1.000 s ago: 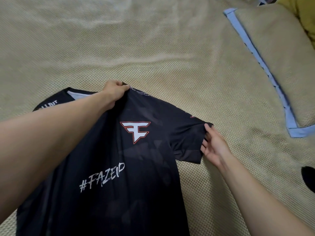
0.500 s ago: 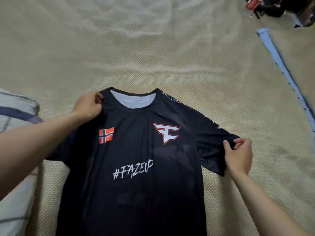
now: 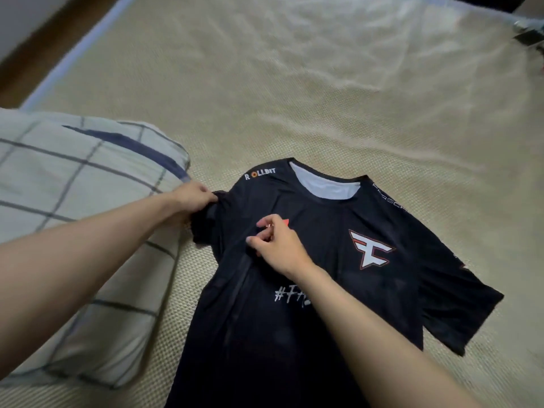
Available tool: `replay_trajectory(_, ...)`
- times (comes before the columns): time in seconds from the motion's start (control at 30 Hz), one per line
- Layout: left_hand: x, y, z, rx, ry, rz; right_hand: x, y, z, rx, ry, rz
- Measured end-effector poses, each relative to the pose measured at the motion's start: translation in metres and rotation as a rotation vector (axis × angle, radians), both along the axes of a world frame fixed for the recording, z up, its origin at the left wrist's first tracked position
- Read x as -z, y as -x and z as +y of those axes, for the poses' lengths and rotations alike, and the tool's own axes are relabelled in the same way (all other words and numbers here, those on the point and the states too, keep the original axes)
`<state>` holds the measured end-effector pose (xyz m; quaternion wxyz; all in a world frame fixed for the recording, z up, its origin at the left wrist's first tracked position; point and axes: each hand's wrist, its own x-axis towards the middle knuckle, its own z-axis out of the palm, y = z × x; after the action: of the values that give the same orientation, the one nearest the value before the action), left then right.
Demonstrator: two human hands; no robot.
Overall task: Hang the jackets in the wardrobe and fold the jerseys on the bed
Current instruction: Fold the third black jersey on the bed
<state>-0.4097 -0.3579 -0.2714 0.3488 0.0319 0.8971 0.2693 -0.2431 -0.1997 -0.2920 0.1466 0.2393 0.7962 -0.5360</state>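
The fingers of the left hand (image 3: 192, 198) are curling round the bunched-up sleeve (image 3: 206, 222) of the jersey, and the fingers of the right hand (image 3: 278, 245) are bending and pinching the black cloth on the chest, though the blur is making that pinch a little hard to see.

The big bed (image 3: 294, 83) is lying under everything, with its bumpy tan cover. One checked pillow (image 3: 73, 201) is sitting on the bed, just beside the jersey's crumpled sleeve. One black jersey (image 3: 323, 290) is lying face up on the bed, with its neck pointing away from the person and its long body running back toward them. Its other sleeve (image 3: 459, 295) is lying flat and spread out, well apart from both hands.

Both hands are working on the same side of the jersey, the side by the pillow. The left hand is nearer to the crumpled sleeve, so it looks best placed to pull that sleeve out flat before any folding is beginning.

I am counting one jersey, one pillow and two hands. No jackets are showing.
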Motion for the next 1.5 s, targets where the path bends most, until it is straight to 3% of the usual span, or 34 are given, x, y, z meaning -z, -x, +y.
replay_trajectory(0.1, -0.012, 0.013, -0.016, -0.027, 0.005, 0.123, 0.002, 0.023, -0.041, -0.016, 0.133, -0.019)
replay_trajectory(0.17, -0.020, 0.020, -0.024, -0.060, -0.029, 0.104, 0.004, 0.036, -0.060, -0.044, 0.145, -0.045)
replay_trajectory(0.23, -0.037, 0.025, -0.029, -0.056, -0.012, 0.021, 0.004, 0.045, -0.070, -0.110, 0.073, -0.094)
replay_trajectory(0.37, -0.068, 0.047, -0.046, 0.028, 0.042, -0.334, 0.002, 0.050, -0.077, -0.151, 0.009, -0.143)
replay_trajectory(0.5, -0.077, 0.051, -0.061, 0.000, -0.259, -0.309, 0.006, 0.053, -0.083, -0.096, 0.059, -0.174)
replay_trajectory(0.57, -0.083, 0.038, -0.064, -0.026, -0.451, -0.272, 0.003, 0.056, -0.088, 0.045, 0.222, -0.152)
replay_trajectory(0.63, -0.087, 0.016, -0.066, 0.094, -0.525, -0.313, -0.007, 0.063, -0.087, 0.246, 0.568, -0.124)
replay_trajectory(0.7, -0.092, -0.008, -0.067, 0.346, -0.455, -0.477, -0.017, 0.069, -0.081, 0.442, 0.900, -0.125)
replay_trajectory(0.77, -0.088, -0.023, -0.067, 0.508, -0.330, -0.606, -0.015, 0.075, -0.079, 0.515, 0.869, -0.133)
replay_trajectory(0.8, -0.083, -0.027, -0.066, 0.485, -0.292, -0.583, -0.013, 0.076, -0.080, 0.495, 0.740, -0.147)
replay_trajectory(0.87, -0.068, -0.026, -0.061, 0.313, -0.241, -0.339, -0.009, 0.073, -0.081, 0.480, 0.564, -0.139)
replay_trajectory(0.97, -0.048, -0.015, -0.052, 0.197, -0.203, 0.096, -0.006, 0.066, -0.080, 0.494, 0.660, -0.137)
replay_trajectory(1.13, -0.039, -0.005, -0.045, 0.556, -0.069, -0.043, -0.013, 0.059, -0.078, 0.484, 0.835, -0.119)
replay_trajectory(1.33, -0.044, -0.001, -0.044, 0.370, 0.003, 0.454, -0.019, 0.058, -0.069, 0.502, 0.888, -0.083)
replay_trajectory(1.5, -0.062, 0.028, -0.068, 0.171, 0.076, 0.716, -0.021, 0.054, -0.069, 0.357, 0.771, -0.084)
